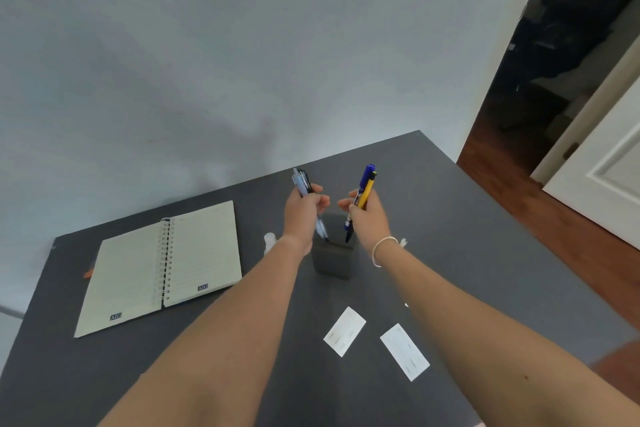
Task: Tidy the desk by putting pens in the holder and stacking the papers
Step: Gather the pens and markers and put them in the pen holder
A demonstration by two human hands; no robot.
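A dark grey square pen holder (334,260) stands in the middle of the dark desk (485,253). My left hand (302,215) grips a pale blue pen and a black pen (302,182), their tips pointing down at the holder's opening. My right hand (367,218) grips a blue marker (360,198) and a yellow pen (368,189), tips also at the opening. Two white paper slips lie apart near me, one (345,331) left and one (404,352) right.
An open spiral notebook (161,267) lies on the left of the desk. A small white bottle (269,241) stands behind my left wrist. An orange scrap (88,274) sits by the notebook's left edge. A wall is behind; an open doorway and wooden floor (554,211) are right.
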